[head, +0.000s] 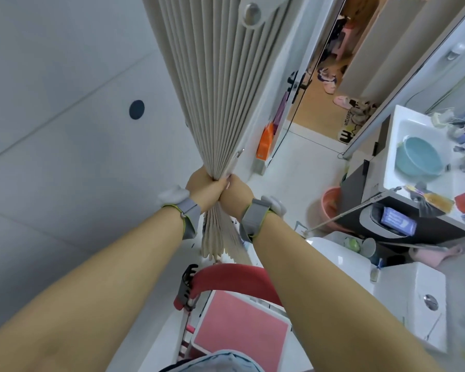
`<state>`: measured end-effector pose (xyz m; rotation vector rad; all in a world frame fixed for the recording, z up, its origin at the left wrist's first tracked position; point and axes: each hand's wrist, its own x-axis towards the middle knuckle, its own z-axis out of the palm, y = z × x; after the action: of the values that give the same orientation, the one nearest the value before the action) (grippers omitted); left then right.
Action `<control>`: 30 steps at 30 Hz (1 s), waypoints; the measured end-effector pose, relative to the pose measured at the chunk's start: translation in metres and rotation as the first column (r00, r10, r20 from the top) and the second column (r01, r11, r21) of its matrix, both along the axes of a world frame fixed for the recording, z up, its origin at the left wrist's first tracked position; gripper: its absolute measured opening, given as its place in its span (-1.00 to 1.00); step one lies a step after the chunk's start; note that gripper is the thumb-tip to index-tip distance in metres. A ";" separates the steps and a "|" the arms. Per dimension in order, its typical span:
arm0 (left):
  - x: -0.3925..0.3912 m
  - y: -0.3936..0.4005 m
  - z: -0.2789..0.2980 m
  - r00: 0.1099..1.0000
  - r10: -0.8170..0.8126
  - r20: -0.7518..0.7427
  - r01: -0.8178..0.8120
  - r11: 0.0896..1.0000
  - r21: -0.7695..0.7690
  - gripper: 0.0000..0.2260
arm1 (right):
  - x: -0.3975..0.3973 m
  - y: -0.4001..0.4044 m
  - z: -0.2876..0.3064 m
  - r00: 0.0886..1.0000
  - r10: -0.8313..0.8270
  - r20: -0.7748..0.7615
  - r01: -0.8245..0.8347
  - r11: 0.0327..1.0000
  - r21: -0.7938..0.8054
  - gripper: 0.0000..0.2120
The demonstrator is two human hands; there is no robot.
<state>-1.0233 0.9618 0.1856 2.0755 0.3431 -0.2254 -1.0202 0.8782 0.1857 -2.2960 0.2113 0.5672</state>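
A beige pleated curtain hangs from above and is bunched tight at the middle of the view. My left hand grips the gathered pleats from the left, and my right hand grips them from the right, the two hands pressed together. Below the hands the pleats fan out again. Both wrists wear grey bands with white pieces on them.
A red and pink step stool stands below me. On the right are a white toilet tank, a sink counter with a blue basin, and a pink bucket. An open doorway lies ahead. A white wall fills the left.
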 end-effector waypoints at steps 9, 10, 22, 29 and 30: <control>-0.010 0.030 -0.014 0.970 0.244 -0.024 -0.241 0.967 0.078 -0.73 | -0.012 0.030 -0.015 0.985 0.172 0.019 -0.173 0.981 0.086 -0.80; -0.010 0.030 -0.017 0.966 0.255 -0.035 -0.250 0.963 0.097 -0.84 | -0.013 0.032 -0.015 0.984 0.176 0.020 -0.177 0.980 0.094 -0.81; -0.008 0.056 -0.019 0.949 0.311 -0.056 -0.310 0.950 0.026 -0.74 | -0.014 0.037 -0.018 0.979 0.196 -0.056 -0.183 0.967 0.180 -0.43; -0.016 0.051 -0.025 0.924 0.381 0.024 -0.381 0.916 0.121 -0.74 | -0.016 0.042 -0.018 0.970 0.245 0.005 -0.241 0.949 0.204 -0.46; -0.015 0.051 -0.024 0.922 0.387 0.002 -0.385 0.916 0.114 -0.72 | -0.016 0.045 -0.019 0.972 0.233 0.032 -0.234 0.951 0.201 -0.49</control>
<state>-1.0387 1.0130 0.1615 2.0661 0.7839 0.0129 -1.0360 0.9229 0.1667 -2.1351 -0.1209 0.6670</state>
